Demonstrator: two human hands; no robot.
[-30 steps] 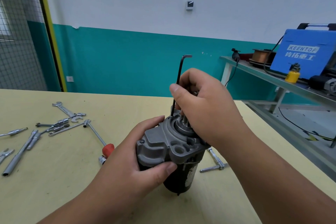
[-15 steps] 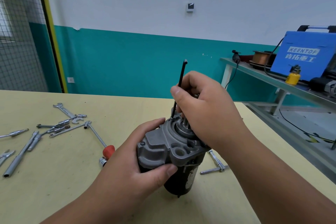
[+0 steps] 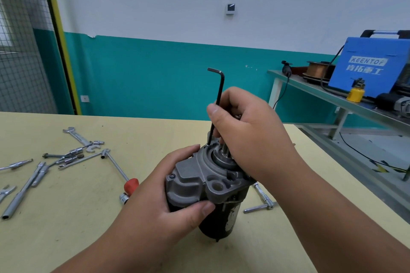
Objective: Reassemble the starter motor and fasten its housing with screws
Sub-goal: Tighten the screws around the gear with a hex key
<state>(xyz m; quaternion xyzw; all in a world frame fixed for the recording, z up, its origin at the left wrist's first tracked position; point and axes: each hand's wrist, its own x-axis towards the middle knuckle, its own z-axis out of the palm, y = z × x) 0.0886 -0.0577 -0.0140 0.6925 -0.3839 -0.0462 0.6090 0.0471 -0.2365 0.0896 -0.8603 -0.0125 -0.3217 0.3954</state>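
Note:
The starter motor (image 3: 199,186) stands upright on the yellow table (image 3: 66,217), grey cast housing on top and black cylindrical body below. My left hand (image 3: 168,204) grips the housing from the left, thumb across its front. A black L-shaped hex key (image 3: 218,93) stands nearly vertical with its tip in a screw at the housing's top rim. My right hand (image 3: 250,131) pinches the key's long shaft, and its bent short arm points left. The screw head is hidden by the key tip.
Several wrenches, sockets and extension bars (image 3: 73,155) lie scattered on the table's left. A red-handled tool (image 3: 131,185) lies just left of the motor, a T-handle bar (image 3: 263,199) to its right. A side bench (image 3: 346,104) holds a blue welder (image 3: 370,66) and a yellow can (image 3: 355,93).
The hex key has turned in my right hand: its short arm pointed right a second ago, stood end-on half a second ago, and points left now. My left hand keeps its hold.

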